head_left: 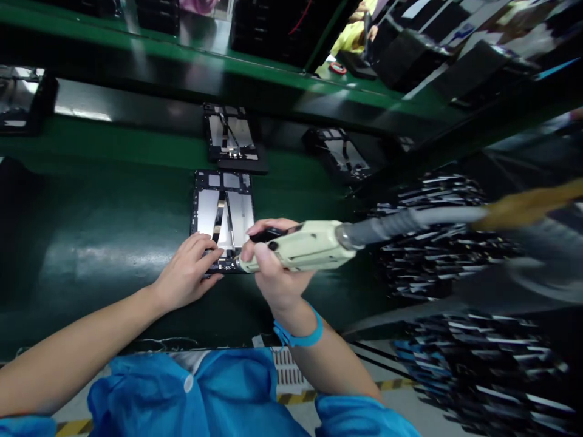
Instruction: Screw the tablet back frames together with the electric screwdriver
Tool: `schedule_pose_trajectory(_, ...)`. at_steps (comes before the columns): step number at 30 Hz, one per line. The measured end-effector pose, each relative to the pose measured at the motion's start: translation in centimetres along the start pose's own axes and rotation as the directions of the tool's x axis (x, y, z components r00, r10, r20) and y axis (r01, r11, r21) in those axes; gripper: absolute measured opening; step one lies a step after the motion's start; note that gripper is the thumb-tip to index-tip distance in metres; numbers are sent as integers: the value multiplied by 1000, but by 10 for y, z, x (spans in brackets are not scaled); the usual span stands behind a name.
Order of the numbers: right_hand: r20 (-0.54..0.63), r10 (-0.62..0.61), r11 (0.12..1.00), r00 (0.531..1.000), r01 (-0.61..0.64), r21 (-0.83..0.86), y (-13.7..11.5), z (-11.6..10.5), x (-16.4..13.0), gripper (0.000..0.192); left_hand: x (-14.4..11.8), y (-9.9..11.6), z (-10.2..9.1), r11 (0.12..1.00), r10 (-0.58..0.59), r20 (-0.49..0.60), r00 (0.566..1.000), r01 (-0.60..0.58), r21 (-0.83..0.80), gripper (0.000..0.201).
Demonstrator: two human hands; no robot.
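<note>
An opened tablet (245, 206) lies on the green work surface in front of me, its silver battery plates and dark ribbon cables showing. My left hand (189, 267) grips its lower left corner, with the fingers on top and the thumb at the near edge. My right hand (280, 276) is wrapped round a pale green electric screwdriver (314, 246), held almost level. The driver's tip points left at the circuit strip along the tablet's near edge; whether it touches a screw is hidden. A blue band (303, 334) circles my right wrist.
Beyond it lie another opened tablet (230, 133), a third to the right (344, 155) and one at far left (18, 100). A green shelf (191, 57) spans the back. The screwdriver's hose (437, 216) runs right, past stacked dark parts (446, 243). A person in yellow (350, 37) is behind.
</note>
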State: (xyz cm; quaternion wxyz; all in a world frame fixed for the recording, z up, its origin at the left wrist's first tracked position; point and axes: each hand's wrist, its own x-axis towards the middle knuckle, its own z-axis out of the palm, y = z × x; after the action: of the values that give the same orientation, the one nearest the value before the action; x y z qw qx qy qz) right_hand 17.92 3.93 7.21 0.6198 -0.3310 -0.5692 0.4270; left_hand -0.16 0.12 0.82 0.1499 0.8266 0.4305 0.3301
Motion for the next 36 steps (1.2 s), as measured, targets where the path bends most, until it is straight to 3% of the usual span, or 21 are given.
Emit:
schedule_pose_trajectory(17, 106, 5, 1000, 994, -6, 13, 13, 12, -10, 28, 1, -1, 4, 1000, 18, -12, 1000, -18, -10, 35)
schedule_pose_trajectory(24, 126, 24, 1000, 992, -24, -7, 15, 15, -15, 27, -1, 7, 1, 969, -66, -21, 998, 70, 238, 23)
schedule_pose_trajectory(27, 113, 62, 998, 992, -60, -25, 19, 15, -14, 27, 5, 6, 3, 954, -49, -7, 999, 49, 295, 22)
schedule_pose_trajectory(32, 101, 89, 996, 991, -91, 20, 16, -4, -7, 23, 3, 11, -5, 930, -113, 55, 992, 86, 358, 27)
schedule_pose_trajectory(36, 50, 23, 997, 999, -27, 79, 5, -37, 1, 23, -37, 17, -25, 897, -230, 30, 973, 200, 394, 26)
